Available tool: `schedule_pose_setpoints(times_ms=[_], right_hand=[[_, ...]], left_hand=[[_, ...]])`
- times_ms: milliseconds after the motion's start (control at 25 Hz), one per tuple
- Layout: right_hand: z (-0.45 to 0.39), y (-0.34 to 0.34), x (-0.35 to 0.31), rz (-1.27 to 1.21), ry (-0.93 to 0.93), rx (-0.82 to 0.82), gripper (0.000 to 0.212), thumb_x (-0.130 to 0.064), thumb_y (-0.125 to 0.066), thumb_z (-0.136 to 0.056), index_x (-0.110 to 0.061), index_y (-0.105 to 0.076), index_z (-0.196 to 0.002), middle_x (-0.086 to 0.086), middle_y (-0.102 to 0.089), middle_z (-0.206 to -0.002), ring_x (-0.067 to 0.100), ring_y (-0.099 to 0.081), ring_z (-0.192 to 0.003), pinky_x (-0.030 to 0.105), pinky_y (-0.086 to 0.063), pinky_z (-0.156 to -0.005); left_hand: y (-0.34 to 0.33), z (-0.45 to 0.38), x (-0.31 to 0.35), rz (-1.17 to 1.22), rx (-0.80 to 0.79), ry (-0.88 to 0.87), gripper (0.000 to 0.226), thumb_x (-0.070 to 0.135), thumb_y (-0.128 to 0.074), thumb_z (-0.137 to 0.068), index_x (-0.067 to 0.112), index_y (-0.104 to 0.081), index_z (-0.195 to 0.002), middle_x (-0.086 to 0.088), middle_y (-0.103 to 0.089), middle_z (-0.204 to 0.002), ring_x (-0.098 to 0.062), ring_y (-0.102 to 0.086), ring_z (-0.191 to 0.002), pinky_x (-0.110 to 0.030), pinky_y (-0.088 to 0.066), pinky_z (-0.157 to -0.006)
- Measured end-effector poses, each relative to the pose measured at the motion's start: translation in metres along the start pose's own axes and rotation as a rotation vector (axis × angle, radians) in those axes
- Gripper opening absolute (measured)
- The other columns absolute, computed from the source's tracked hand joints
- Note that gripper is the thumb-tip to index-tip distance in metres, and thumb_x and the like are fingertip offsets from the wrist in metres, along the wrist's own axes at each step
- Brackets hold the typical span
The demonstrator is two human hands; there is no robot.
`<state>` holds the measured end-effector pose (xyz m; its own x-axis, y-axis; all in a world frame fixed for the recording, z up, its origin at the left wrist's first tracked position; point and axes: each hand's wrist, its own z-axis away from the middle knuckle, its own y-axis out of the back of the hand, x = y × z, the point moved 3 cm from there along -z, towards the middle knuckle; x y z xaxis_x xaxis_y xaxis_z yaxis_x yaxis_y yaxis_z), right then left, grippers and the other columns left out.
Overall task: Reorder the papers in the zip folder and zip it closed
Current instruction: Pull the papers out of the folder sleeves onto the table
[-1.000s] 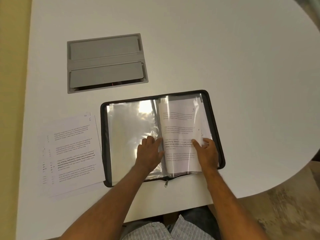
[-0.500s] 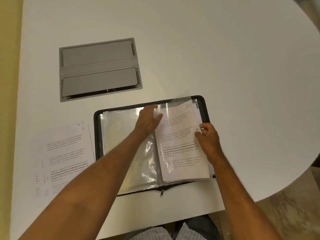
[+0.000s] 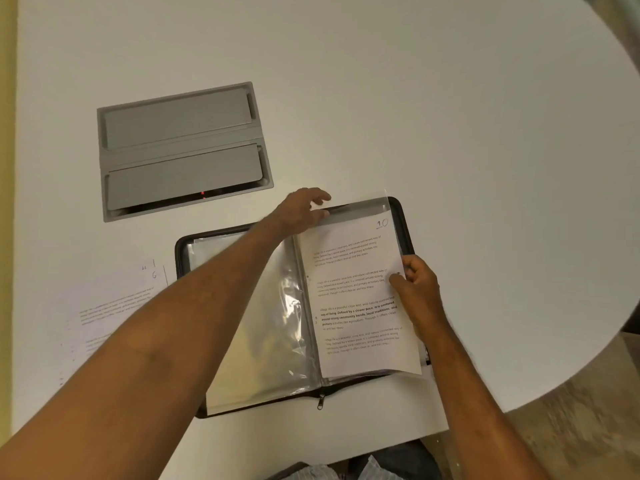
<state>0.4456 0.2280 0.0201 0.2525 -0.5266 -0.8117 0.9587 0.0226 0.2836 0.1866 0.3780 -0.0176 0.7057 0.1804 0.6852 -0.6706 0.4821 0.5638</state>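
A black zip folder (image 3: 404, 216) lies open on the white table, its clear plastic sleeves (image 3: 273, 317) spread on the left half. On the right half a printed sheet marked "10" (image 3: 356, 292) sits in a clear sleeve. My left hand (image 3: 301, 209) reaches across to the sleeve's top edge, fingers curled over it near the spine. My right hand (image 3: 415, 285) pinches the sheet's right edge about halfway down. The zipper pull (image 3: 320, 402) hangs at the folder's near edge. A loose stack of printed papers (image 3: 114, 303) lies left of the folder, partly hidden by my left forearm.
A grey recessed cable box (image 3: 180, 150) with two lids sits in the table behind the folder, a red light showing at its near slot. The table's rounded edge (image 3: 588, 368) curves at the right, with floor beyond.
My left hand has moved from the folder's near middle up to the top edge of the right sleeve. My right hand slid up the sheet's right edge. The "10" page now lies flatter.
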Motion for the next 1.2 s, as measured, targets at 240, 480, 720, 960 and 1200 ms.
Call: schedule_pose_setpoints(times_ms=[240, 480, 720, 960, 1200], right_hand=[[-0.004, -0.001, -0.003, 0.032, -0.009, 0.028, 0.013, -0.012, -0.060, -0.100, -0.025, -0.062, -0.101, -0.008, -0.074, -0.101, 0.014, -0.074, -0.084, 0.019, -0.056, -0.060], [-0.009, -0.005, -0.016, 0.140, 0.029, 0.092, 0.013, -0.033, -0.065, -0.100, -0.024, -0.059, -0.107, -0.015, -0.066, -0.092, 0.003, -0.067, -0.074, 0.009, -0.048, -0.054], [-0.017, -0.005, -0.008, 0.228, 0.032, 0.230, 0.016, -0.038, -0.062, -0.102, -0.022, -0.062, -0.102, -0.006, -0.069, -0.091, 0.011, -0.068, -0.081, 0.023, -0.056, -0.066], [-0.017, -0.006, -0.004, 0.248, 0.041, 0.244, 0.018, -0.037, -0.058, -0.104, -0.019, -0.061, -0.105, -0.008, -0.068, -0.096, 0.007, -0.066, -0.078, 0.013, -0.046, -0.060], [-0.018, -0.003, 0.000, 0.251, 0.032, 0.253, 0.014, -0.035, -0.055, -0.106, -0.021, -0.059, -0.105, -0.008, -0.066, -0.098, 0.009, -0.066, -0.081, 0.013, -0.046, -0.060]], left_hand=[[-0.011, -0.008, 0.004, -0.122, -0.151, -0.024, 0.037, 0.024, -0.067, -0.098, 0.012, -0.060, -0.133, -0.008, -0.064, -0.127, -0.025, -0.057, -0.117, -0.029, -0.041, -0.094], [-0.007, -0.002, 0.005, 0.007, -0.027, 0.031, 0.018, 0.022, -0.083, -0.082, 0.013, -0.069, -0.078, -0.002, -0.069, -0.080, -0.019, -0.058, -0.076, -0.031, -0.045, -0.067], [-0.010, 0.009, 0.008, -0.022, 0.097, -0.110, 0.018, 0.016, -0.074, -0.093, 0.012, -0.080, -0.109, -0.001, -0.060, -0.094, -0.017, -0.057, -0.091, -0.027, -0.043, -0.080], [-0.012, 0.016, 0.008, -0.083, 0.172, -0.136, 0.024, 0.016, -0.068, -0.096, 0.017, -0.070, -0.120, -0.001, -0.060, -0.084, -0.015, -0.054, -0.077, -0.030, -0.044, -0.074], [-0.007, 0.009, 0.012, -0.065, 0.122, -0.111, 0.005, 0.021, -0.075, -0.090, 0.018, -0.072, -0.086, 0.005, -0.067, -0.087, -0.011, -0.059, -0.081, -0.027, -0.046, -0.074]])
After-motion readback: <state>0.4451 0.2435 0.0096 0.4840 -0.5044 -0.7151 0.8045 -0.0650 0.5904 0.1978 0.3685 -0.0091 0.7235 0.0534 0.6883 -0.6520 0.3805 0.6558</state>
